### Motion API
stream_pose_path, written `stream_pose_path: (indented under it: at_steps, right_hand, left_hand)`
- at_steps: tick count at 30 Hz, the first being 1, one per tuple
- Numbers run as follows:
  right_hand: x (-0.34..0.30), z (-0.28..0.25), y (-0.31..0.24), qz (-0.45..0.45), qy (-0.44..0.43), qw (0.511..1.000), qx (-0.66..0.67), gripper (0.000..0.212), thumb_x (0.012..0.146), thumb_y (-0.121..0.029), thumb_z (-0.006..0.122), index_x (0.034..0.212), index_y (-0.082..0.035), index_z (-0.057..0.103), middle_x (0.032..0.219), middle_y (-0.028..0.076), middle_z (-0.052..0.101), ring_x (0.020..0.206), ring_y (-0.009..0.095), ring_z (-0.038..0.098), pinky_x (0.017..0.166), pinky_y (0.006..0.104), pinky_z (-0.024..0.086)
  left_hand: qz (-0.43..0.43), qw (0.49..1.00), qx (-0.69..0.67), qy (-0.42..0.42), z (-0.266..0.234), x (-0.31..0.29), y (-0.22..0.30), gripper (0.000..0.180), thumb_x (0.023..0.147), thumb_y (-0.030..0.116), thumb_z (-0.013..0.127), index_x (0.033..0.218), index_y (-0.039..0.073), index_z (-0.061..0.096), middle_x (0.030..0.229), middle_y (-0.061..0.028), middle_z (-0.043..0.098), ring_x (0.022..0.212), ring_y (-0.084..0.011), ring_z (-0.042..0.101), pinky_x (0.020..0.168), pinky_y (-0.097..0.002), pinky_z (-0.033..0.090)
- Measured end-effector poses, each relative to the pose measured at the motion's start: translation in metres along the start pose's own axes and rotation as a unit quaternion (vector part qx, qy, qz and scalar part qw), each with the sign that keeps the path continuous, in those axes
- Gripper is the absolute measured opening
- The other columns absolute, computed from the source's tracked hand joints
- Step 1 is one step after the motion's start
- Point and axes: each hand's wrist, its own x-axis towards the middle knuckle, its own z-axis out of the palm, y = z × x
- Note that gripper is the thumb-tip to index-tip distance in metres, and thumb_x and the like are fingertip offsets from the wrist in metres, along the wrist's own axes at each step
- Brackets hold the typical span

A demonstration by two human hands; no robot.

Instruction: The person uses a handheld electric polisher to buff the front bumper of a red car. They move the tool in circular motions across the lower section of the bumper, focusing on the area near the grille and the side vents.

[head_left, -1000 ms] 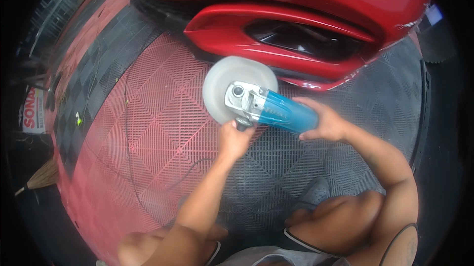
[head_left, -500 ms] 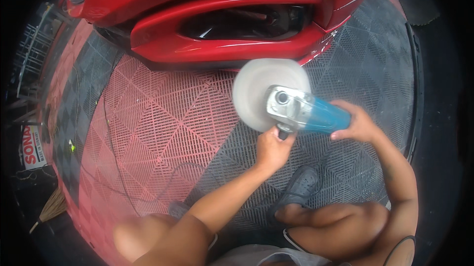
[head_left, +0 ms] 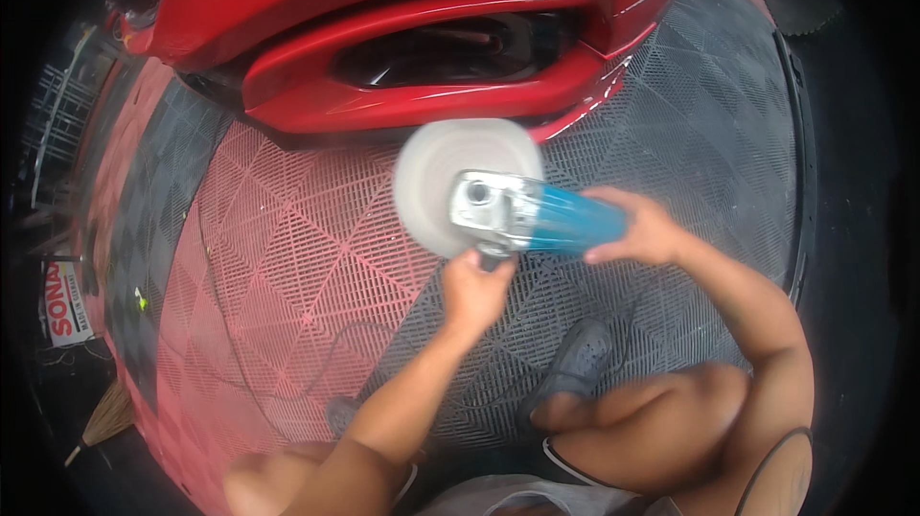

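Both my hands hold a blue and silver power polisher in front of a red car bumper. My left hand is closed round the side handle below the silver gear head. Farther right, my right hand wraps round the end of the blue body. The round white pad is smeared by motion. Its far edge overlaps the lower edge of the bumper in the picture; whether they touch I cannot tell. A dark opening is set in the bumper above the pad.
Red and grey grid tiles cover the floor. A dark cord runs across it left of my feet, one in a grey clog. At the left edge lie a broom and a red and white sign. White scuffs mark the bumper's right corner.
The polisher has shifted left along the bumper's lower edge, with both my hands still on it. The bumper sits slightly farther left in the picture.
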Motion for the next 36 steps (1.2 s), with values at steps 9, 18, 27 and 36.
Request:
stream_pose_path:
  at_steps: [9,18,27,36]
  right_hand:
    - [0.091,0.062,-0.087,-0.032,-0.037,0.996,-0.074,0.11,0.073,-0.075,0.097,0.157,-0.013,0.065,0.139,0.023,0.08,0.131,0.045,0.076,0.113,0.053,0.059]
    - [0.034,0.007,-0.028,-0.031,-0.021,0.997,-0.062,0.106,0.073,-0.059,0.104,0.158,-0.007,0.066,0.142,0.022,0.079,0.133,0.04,0.076,0.117,0.0485,0.058]
    - [-0.066,-0.061,0.084,0.023,0.059,0.997,0.042,0.106,0.065,-0.04,0.111,0.155,-0.003,0.068,0.145,0.017,0.077,0.136,0.033,0.074,0.121,0.0464,0.056]
    - [-0.084,-0.086,0.114,-0.003,0.117,0.993,-0.029,0.115,0.058,-0.046,0.111,0.155,-0.002,0.068,0.146,0.019,0.078,0.136,0.036,0.075,0.121,0.0486,0.057]
  left_hand:
    - [-0.082,0.991,0.014,0.107,-0.123,0.027,-0.017,0.026,0.093,0.011,0.089,0.114,-0.005,0.086,0.103,-0.0125,0.088,0.091,-0.0184,0.08,0.086,-0.037,0.061]
    - [0.017,0.999,0.021,0.047,-0.025,0.007,-0.022,0.029,0.1,0.023,0.085,0.116,-0.002,0.083,0.1,-0.0195,0.087,0.092,-0.0265,0.084,0.085,-0.0432,0.062]
    - [0.042,0.995,0.008,-0.087,0.107,-0.009,0.041,0.027,0.101,0.024,0.085,0.111,0.0,0.079,0.077,-0.0122,0.074,0.068,-0.018,0.066,0.071,-0.0397,0.056]
    - [0.094,0.992,-0.017,-0.082,0.153,0.001,0.05,0.022,0.1,0.021,0.083,0.104,0.0,0.075,0.074,-0.0158,0.074,0.068,-0.0292,0.073,0.07,-0.0445,0.057]
